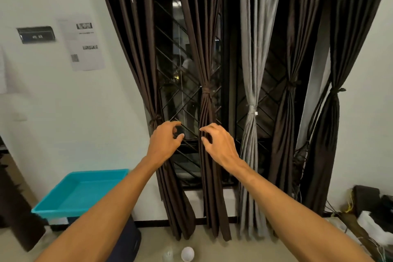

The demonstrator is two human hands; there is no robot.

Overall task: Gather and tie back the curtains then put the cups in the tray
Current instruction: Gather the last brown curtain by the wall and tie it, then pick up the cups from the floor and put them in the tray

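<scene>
Several curtain panels hang over a dark barred window, each gathered and tied. The second brown panel (pixel 207 74) is bound by a brown tie (pixel 205 90). My left hand (pixel 164 141) hovers below the far-left panel's tie (pixel 154 117) with loosely curled fingers and holds nothing. My right hand (pixel 219 144) is beside it, fingertips at the lower folds of the second panel, fingers curled but not closed on cloth. A grey panel (pixel 253 66) is tied with a white band. A turquoise tray (pixel 53 208) sits low at the left. Two white cups (pixel 187 253) stand on the floor at the bottom edge.
Two more tied brown panels (pixel 286 100) hang to the right. Papers and a small dark plaque are on the left wall. A dark case lies under my left forearm, below the tray. Cables, a dark box and white cloth clutter the floor at the right.
</scene>
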